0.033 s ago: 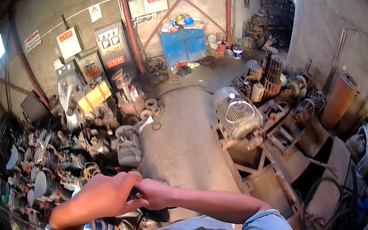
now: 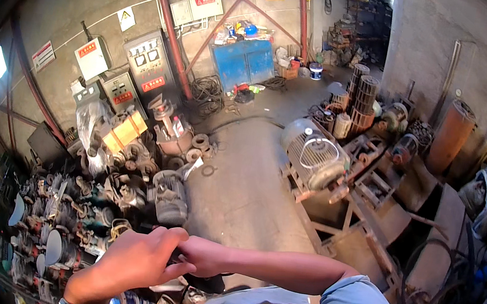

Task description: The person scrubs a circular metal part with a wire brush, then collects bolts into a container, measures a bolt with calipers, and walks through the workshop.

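Observation:
My left hand (image 2: 138, 257) and my right hand (image 2: 204, 255) meet low in the view, in front of my body. The left fingers are curled, with the thumb reaching toward the right hand. My right hand is closed against the left one, its thumb bent inward. A dark object (image 2: 210, 283) shows just below the right hand, and a thin dark cord or strap hangs beneath. What lies between the fingers is mostly hidden. Close beyond the hands is a grey electric motor (image 2: 169, 196) on the floor.
Many pumps and valve parts (image 2: 67, 214) are heaped at the left. A large motor (image 2: 316, 155) sits on a rusty frame (image 2: 363, 233) at the right. Electrical cabinets (image 2: 146, 63) and a blue cabinet (image 2: 243, 64) stand by the far wall. Coiled cable (image 2: 207, 93) lies nearby.
The view has shifted very slightly, so the room appears a few pixels over. Both hands keep the same pose, pressed together.

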A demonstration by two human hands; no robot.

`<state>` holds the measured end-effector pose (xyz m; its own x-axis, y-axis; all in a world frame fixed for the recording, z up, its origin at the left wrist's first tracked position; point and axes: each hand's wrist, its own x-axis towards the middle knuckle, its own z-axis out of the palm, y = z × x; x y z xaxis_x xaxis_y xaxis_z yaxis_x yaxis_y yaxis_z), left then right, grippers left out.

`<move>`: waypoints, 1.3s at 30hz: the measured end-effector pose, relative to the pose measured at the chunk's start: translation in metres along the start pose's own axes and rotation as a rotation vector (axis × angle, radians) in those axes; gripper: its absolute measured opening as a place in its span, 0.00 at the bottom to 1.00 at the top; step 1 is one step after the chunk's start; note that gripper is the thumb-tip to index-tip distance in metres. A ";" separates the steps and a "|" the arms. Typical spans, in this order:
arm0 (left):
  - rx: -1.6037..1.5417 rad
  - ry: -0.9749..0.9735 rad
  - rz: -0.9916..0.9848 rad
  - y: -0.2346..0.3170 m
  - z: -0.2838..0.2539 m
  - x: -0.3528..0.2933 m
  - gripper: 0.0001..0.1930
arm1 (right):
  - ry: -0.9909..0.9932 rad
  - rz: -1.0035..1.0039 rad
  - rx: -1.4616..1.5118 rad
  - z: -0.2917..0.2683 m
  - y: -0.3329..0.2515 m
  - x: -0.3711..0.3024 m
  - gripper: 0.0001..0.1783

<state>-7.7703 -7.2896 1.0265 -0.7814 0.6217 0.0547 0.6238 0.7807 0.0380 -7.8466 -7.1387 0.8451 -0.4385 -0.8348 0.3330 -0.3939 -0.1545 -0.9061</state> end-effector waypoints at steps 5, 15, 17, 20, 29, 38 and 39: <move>0.141 0.517 0.072 -0.101 -0.040 0.142 0.25 | -0.148 0.149 -0.140 -0.158 0.023 0.101 0.13; 0.153 0.704 0.593 -0.214 -0.095 0.597 0.14 | -0.059 0.269 -0.003 -0.514 0.179 0.341 0.11; 0.139 0.739 0.521 -0.223 -0.078 0.675 0.12 | -0.135 0.262 0.123 -0.551 0.214 0.440 0.11; -0.248 0.656 0.731 -0.241 -0.029 0.756 0.09 | -0.021 0.196 0.216 -0.687 0.276 0.513 0.15; -1.178 0.150 1.133 -0.562 0.079 1.013 0.11 | 0.079 0.145 0.194 -1.015 0.319 0.641 0.23; -2.107 -0.339 -0.088 -0.865 0.305 1.200 0.17 | -0.064 0.134 0.344 -1.323 0.407 0.730 0.24; -2.084 -0.253 -0.205 -0.893 0.320 1.193 0.18 | -0.065 0.095 0.395 -1.353 0.413 0.746 0.25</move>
<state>-9.2663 -7.2248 0.7385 -0.6980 0.6901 -0.1913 -0.4959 -0.2731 0.8243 -9.4291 -7.1101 1.0725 -0.4013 -0.8846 0.2375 -0.0078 -0.2559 -0.9667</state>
